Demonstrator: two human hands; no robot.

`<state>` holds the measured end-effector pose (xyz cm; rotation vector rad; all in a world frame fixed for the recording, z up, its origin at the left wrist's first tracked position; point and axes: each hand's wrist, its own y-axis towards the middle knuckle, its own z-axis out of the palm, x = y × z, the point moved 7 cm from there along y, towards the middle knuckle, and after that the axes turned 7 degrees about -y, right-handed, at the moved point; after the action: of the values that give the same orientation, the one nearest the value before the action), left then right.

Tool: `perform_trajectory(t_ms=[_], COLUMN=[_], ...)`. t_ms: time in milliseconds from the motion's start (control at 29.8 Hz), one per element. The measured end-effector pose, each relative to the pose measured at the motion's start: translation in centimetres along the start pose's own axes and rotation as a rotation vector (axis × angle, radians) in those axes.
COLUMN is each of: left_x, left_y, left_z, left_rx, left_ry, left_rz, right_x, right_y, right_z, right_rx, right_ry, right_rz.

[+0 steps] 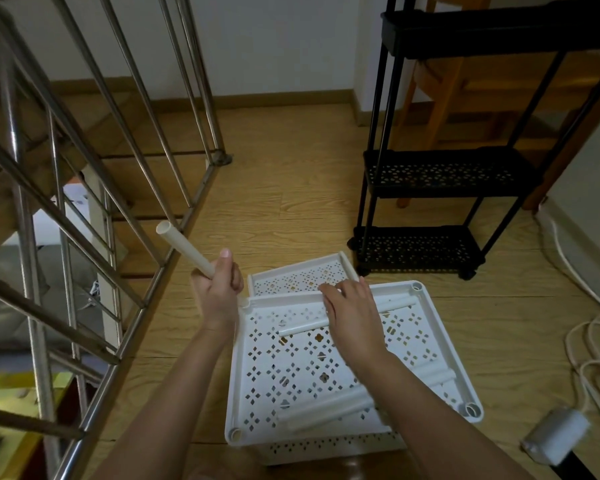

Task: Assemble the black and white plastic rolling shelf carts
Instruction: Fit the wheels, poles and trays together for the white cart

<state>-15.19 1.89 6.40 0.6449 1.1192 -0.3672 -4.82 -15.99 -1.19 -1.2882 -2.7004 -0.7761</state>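
Down on the wood floor, the left hand [219, 285] clamps its fingers round a white tube [182, 247] tilted above the far-left corner of the white tray [440, 341]. The right hand [354, 317] rests at the tray's far rim, fingers loosely apart, perhaps touching it. The black cart [440, 174] stands just beyond.

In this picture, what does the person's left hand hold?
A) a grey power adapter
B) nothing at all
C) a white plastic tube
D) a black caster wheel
C: the left hand grips a white plastic tube, which points up and away from the person, just left of the white perforated plastic tray lying on the wooden floor.
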Motion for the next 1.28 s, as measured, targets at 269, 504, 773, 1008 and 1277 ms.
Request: perform_trajectory(t_ms=[269,504,773,1008,1277], left_x=[1.6,2.0,0.3,0.4,1.6], left_y=[1.7,0.1,-1.7,-0.4,0.7], left_z=[1.2,0.6,2.4,1.9,0.9], left_rx=[0.172,-0.085,-0.416,-0.444,-0.264], left_ry=[0.057,0.196,0.197,0.212,0.169], left_rz=[-0.172,-0.177,-0.055,-0.084,-0.152], right_x=[0.1,0.2,0.2,0.0,0.0], right_y=[-0.1,-0.1,0.2,0.4,0.4], right_z=[0.2,0.1,0.4,0.8,0.6], right_rx=[-0.014,-0.024,-0.04,-0.024,-0.009], right_ry=[-0.01,0.008,-0.029,-0.044,-0.017], right_rz=[0.001,0.033,0.027,0.021,0.027])
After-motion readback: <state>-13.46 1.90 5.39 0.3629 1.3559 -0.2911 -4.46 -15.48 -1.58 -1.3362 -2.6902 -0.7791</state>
